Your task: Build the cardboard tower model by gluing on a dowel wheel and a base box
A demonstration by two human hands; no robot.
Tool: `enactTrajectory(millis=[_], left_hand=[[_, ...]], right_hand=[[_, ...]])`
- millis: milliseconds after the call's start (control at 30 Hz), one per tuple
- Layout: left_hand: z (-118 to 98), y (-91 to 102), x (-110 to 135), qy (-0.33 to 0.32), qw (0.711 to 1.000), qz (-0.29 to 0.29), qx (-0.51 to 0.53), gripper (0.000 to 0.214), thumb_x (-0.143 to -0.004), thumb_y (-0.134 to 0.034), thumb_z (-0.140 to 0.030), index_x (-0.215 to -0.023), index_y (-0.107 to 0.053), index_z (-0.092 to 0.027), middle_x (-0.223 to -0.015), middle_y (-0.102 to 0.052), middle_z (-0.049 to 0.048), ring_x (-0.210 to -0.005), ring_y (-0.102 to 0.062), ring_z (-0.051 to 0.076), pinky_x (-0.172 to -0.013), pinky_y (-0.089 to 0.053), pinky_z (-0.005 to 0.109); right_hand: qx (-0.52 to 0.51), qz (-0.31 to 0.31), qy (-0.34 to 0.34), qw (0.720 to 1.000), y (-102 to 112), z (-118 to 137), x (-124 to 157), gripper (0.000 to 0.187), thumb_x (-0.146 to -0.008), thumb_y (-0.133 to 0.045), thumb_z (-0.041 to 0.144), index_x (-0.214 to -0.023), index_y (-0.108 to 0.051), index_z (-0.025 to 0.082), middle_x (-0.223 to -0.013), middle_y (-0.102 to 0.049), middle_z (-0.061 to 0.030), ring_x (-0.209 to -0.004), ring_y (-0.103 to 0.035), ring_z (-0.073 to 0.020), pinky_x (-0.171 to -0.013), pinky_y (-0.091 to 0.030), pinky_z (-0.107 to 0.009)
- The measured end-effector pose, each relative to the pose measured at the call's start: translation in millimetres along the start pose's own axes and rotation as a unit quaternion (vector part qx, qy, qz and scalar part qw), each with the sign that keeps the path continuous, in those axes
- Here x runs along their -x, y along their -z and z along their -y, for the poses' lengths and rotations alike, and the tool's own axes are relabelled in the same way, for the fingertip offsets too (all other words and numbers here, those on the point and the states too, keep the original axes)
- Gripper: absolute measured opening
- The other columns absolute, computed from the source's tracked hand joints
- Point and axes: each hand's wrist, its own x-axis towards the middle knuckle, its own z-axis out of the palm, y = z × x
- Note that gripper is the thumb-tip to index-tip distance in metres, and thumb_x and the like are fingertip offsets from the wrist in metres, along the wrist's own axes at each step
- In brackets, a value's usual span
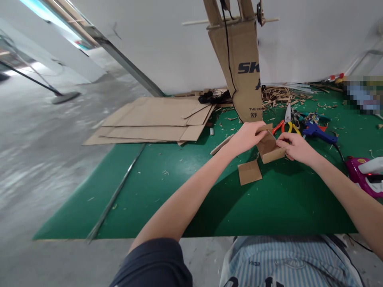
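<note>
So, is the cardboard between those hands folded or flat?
Folded: the cardboard has a near flap bent at an angle.

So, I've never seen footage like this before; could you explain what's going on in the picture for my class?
There is no machine here: these are a person's own bare hands, seen by a camera worn on the head, looking forward and down. The left hand and right hand hold a folded piece of cardboard above a green tabletop. Just below it lies a small cardboard square. Flat cardboard sheets are stacked to the left. On the right are a blue tool, possibly a glue gun, and a purple-and-white device. Behind stands a tall cardboard structure with printed lettering.
</note>
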Motion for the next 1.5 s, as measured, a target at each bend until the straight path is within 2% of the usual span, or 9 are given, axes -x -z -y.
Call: enactTrajectory(millis=[167, 267, 367, 500, 633, 967, 1133, 1300, 1500], left_hand=[[-5, -0.2, 1, -0.007, 1.000, 0.010, -0.001, 0.027, -0.098, -0.047, -0.027, -0.072, -0.046, -0.020, -0.067, -0.052, -0.0016, -0.062, -0.048, 0.014, -0.060, -0.031, 0.028], [-10, -0.4, 1, -0.004, 1.000, 0.012, 0.006, 0.029, -0.098, -0.047, -0.025, -0.070, -0.041, -0.020, -0.066, -0.049, -0.0020, -0.062, -0.046, 0.013, -0.060, -0.031, 0.028], [-13, -1.3, 2, -0.006, 1.000, 0.021, 0.007, 0.030, -0.098, -0.046, -0.024, -0.070, -0.037, -0.021, -0.064, -0.047, -0.0023, -0.060, -0.045, 0.013, -0.059, -0.030, 0.028], [-15, -3.9, 3, -0.004, 1.000, 0.019, 0.002, 0.028, -0.098, -0.045, -0.023, -0.071, -0.039, -0.021, -0.065, -0.050, -0.0016, -0.060, -0.047, 0.014, -0.059, -0.031, 0.029], [-19, -5.7, 4, 0.005, 1.000, 0.010, -0.013, 0.028, -0.098, -0.045, -0.022, -0.070, -0.042, -0.021, -0.067, -0.053, -0.0004, -0.061, -0.050, 0.015, -0.059, -0.032, 0.029], [-19, -13.6, 5, 0.004, 0.999, -0.008, -0.033, 0.024, -0.097, -0.045, -0.021, -0.073, -0.047, -0.020, -0.071, -0.059, 0.0012, -0.065, -0.053, 0.016, -0.059, -0.030, 0.029], [-22, -10.5, 6, 0.021, 0.999, 0.003, -0.043, 0.024, -0.098, -0.044, -0.024, -0.077, -0.052, -0.020, -0.075, -0.063, 0.0031, -0.068, -0.057, 0.018, -0.058, -0.031, 0.029], [-25, -5.9, 5, 0.020, 1.000, 0.003, -0.017, 0.017, -0.098, -0.047, -0.026, -0.091, -0.061, -0.020, -0.082, -0.069, 0.0040, -0.072, -0.062, 0.019, -0.059, -0.034, 0.029], [-27, -12.5, 5, 0.033, 0.998, -0.005, -0.050, 0.017, -0.098, -0.048, -0.026, -0.084, -0.057, -0.019, -0.077, -0.067, 0.0048, -0.071, -0.062, 0.020, -0.058, -0.032, 0.030]], right_hand=[[0.002, -0.005, -0.025, 1.000, 2, 7, -2, 0.027, -0.086, -0.061, 0.040, -0.068, -0.056, 0.020, -0.051, -0.043, 0.0062, -0.038, -0.034, -0.0070, -0.042, -0.025, -0.026], [0.007, -0.008, -0.008, 1.000, 4, 8, -3, 0.037, -0.083, -0.063, 0.050, -0.063, -0.056, 0.019, -0.052, -0.042, 0.0052, -0.046, -0.034, -0.0084, -0.047, -0.025, -0.027], [0.035, 0.002, 0.023, 0.999, 5, 7, -4, 0.041, -0.086, -0.057, 0.052, -0.061, -0.053, 0.020, -0.053, -0.040, 0.0046, -0.051, -0.034, -0.0102, -0.051, -0.026, -0.028], [0.090, 0.013, 0.045, 0.995, 6, 5, -5, 0.040, -0.091, -0.051, 0.048, -0.061, -0.045, 0.022, -0.055, -0.037, 0.0046, -0.053, -0.033, -0.0115, -0.054, -0.025, -0.029], [0.104, 0.028, 0.047, 0.993, 8, 6, -6, 0.038, -0.093, -0.048, 0.046, -0.064, -0.044, 0.022, -0.058, -0.038, 0.0039, -0.056, -0.035, -0.0126, -0.055, -0.027, -0.029], [0.058, 0.058, 0.044, 0.996, 10, 7, -4, 0.036, -0.090, -0.046, 0.051, -0.067, -0.045, 0.023, -0.062, -0.044, 0.0028, -0.059, -0.040, -0.0133, -0.056, -0.030, -0.029], [0.066, 0.060, 0.033, 0.996, 12, 7, -5, 0.038, -0.087, -0.050, 0.053, -0.066, -0.052, 0.021, -0.058, -0.043, 0.0040, -0.055, -0.038, -0.0124, -0.054, -0.027, -0.029], [0.045, 0.053, 0.031, 0.997, 12, 8, -6, 0.035, -0.086, -0.052, 0.051, -0.068, -0.054, 0.021, -0.052, -0.037, 0.0064, -0.051, -0.034, -0.0113, -0.052, -0.024, -0.028], [0.014, 0.039, 0.052, 0.998, 9, 5, -6, 0.034, -0.085, -0.051, 0.050, -0.064, -0.044, 0.023, -0.057, -0.037, 0.0056, -0.053, -0.034, -0.0112, -0.052, -0.023, -0.028]])
